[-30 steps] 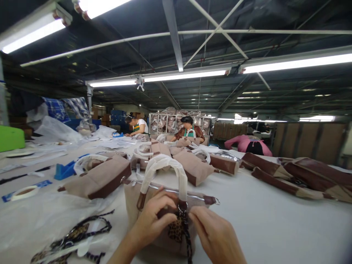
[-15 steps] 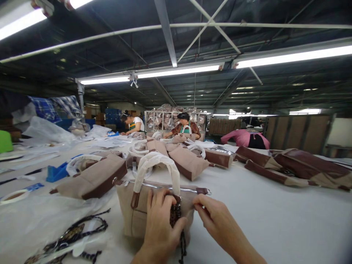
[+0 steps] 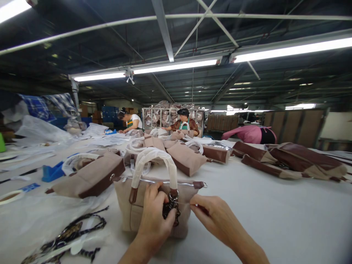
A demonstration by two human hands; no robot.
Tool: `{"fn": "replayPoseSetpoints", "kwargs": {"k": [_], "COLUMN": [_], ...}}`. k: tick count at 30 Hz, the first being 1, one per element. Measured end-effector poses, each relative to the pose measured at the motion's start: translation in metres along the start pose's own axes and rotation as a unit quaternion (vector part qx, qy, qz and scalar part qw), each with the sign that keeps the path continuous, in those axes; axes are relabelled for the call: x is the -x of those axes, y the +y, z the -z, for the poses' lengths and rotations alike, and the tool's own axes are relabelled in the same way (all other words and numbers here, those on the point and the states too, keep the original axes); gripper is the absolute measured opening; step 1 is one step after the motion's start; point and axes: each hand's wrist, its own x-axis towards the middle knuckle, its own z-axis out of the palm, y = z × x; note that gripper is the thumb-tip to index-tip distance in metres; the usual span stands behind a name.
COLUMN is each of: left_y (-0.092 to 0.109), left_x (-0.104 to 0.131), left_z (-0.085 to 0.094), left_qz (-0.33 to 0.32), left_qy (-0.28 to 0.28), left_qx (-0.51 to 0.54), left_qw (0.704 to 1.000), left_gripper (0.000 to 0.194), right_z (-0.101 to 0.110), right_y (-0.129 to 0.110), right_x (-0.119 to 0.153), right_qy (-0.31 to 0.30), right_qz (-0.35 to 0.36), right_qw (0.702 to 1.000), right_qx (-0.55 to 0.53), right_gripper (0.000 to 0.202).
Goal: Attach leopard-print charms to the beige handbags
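Note:
A beige handbag (image 3: 125, 205) with brown trim and a zip stands upright on the table in front of me. Its handles (image 3: 154, 154) are wrapped in white. My left hand (image 3: 155, 211) is against the bag's front, fingers closed around a dark patterned bag charm (image 3: 167, 209). The charm lies below a metal ring (image 3: 173, 194) at the right handle's brown tab, and my fingers hide part of it. Right of the bag, my right hand (image 3: 210, 211) pinches the end of a thin thread (image 3: 183, 203) that runs from near the ring.
More beige and brown bags (image 3: 88, 176) lie behind and to the left. Dark braided charms (image 3: 68, 234) rest on clear plastic at the lower left, near a tape roll (image 3: 11, 197). Brown bag pieces (image 3: 305, 161) lie at right. Several people work beyond the table.
My left hand has shifted slightly down and left on the charm. The ring and a stretched thread now show between my hands. The hanging cord is no longer visible below my left hand.

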Motion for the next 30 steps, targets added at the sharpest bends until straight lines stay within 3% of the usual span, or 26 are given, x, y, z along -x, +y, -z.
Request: {"fn": "replayPoseSetpoints", "kwargs": {"k": [16, 25, 30], "left_y": [0.003, 0.009, 0.006], "left_x": [-0.004, -0.004, -0.003], "left_z": [0.006, 0.01, 0.014], "left_qz": [0.028, 0.036, 0.015], "left_qy": [-0.035, -0.038, -0.052], "left_qx": [0.033, 0.036, 0.052], "left_qw": [0.998, 0.998, 0.997], "left_gripper": [0.021, 0.021, 0.009], "right_z": [-0.001, -0.013, -0.014], "right_y": [0.0, -0.001, -0.003], "right_x": [0.0, -0.001, -0.002], "right_qy": [0.013, 0.027, 0.037], "right_qz": [0.004, 0.016, 0.02], "right_qw": [1.0, 0.999, 0.999], "right_qx": [-0.007, -0.006, 0.01], "right_gripper": [0.023, 0.023, 0.024]}}
